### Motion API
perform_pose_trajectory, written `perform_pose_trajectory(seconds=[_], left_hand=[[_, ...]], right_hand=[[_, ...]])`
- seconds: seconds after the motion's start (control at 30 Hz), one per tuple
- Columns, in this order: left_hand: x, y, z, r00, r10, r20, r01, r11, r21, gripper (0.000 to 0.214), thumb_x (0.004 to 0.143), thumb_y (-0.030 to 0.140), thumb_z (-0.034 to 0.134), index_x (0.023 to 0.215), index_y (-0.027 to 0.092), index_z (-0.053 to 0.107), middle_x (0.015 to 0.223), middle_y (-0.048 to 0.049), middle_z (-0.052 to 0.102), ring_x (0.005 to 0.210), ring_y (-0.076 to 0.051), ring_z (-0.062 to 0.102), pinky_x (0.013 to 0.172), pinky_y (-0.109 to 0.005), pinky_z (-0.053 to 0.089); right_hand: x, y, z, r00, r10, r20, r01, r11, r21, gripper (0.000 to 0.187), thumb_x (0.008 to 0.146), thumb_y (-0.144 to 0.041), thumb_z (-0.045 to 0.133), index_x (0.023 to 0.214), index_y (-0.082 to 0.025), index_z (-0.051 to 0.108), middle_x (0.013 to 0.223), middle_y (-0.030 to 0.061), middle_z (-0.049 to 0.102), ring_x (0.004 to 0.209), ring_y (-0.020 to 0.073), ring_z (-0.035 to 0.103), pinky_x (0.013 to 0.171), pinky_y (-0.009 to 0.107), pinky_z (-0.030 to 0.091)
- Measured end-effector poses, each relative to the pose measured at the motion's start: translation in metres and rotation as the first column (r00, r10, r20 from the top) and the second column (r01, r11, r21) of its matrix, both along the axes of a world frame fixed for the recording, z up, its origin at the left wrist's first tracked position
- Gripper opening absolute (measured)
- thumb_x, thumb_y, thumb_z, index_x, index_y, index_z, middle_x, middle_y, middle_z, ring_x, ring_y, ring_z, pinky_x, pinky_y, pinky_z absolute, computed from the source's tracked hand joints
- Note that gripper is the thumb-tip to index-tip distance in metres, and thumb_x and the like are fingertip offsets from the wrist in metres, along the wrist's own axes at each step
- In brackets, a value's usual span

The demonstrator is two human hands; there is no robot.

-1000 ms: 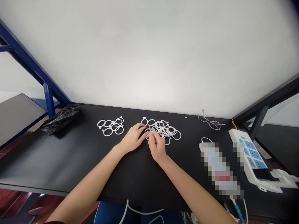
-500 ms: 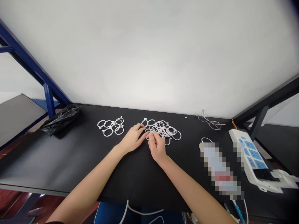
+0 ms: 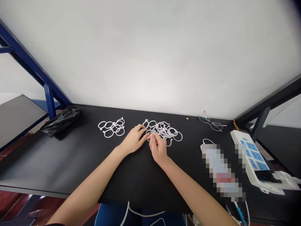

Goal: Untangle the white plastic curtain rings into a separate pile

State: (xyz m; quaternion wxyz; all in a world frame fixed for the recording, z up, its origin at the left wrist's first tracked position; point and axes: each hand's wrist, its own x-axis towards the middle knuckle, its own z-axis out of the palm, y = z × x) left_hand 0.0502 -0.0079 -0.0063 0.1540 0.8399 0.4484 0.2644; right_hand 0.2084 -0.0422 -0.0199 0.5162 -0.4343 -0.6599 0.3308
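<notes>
A tangled heap of white plastic rings (image 3: 168,131) lies on the black table (image 3: 70,157) near the middle. My right hand (image 3: 158,149) sits at the heap's near edge, fingers pinched on one white ring. My left hand (image 3: 134,138) rests just left of it, fingers curled towards the same ring and touching the heap's edge. A smaller, flatter group of white rings (image 3: 112,127) lies apart to the left.
A crumpled black plastic bag (image 3: 60,121) lies at the far left. Eyeglasses (image 3: 213,124) rest by the wall on the right. A white power strip (image 3: 252,157) and a blurred-out object (image 3: 221,171) occupy the right side. A white cable (image 3: 141,214) hangs below the front edge.
</notes>
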Motion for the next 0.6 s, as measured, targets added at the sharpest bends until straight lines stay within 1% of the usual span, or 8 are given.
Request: perform_pose_trajectory(seconds=[0.6], left_hand=[[0.0007, -0.0014, 0.0033, 1.0, 0.004, 0.006, -0.004, 1.0, -0.018, 0.036, 0.1, 0.035, 0.036, 0.116, 0.016, 0.062, 0.118, -0.0123, 0.055, 0.107, -0.024, 0.058, 0.097, -0.044, 0.049]], right_hand=[[0.0002, -0.0003, -0.0018, 1.0, 0.01, -0.015, -0.01, 1.0, 0.003, 0.03, 0.102, -0.036, 0.037, 0.082, -0.02, 0.054, 0.048, -0.0066, 0.04, 0.04, 0.0101, 0.039, 0.044, 0.024, 0.031]])
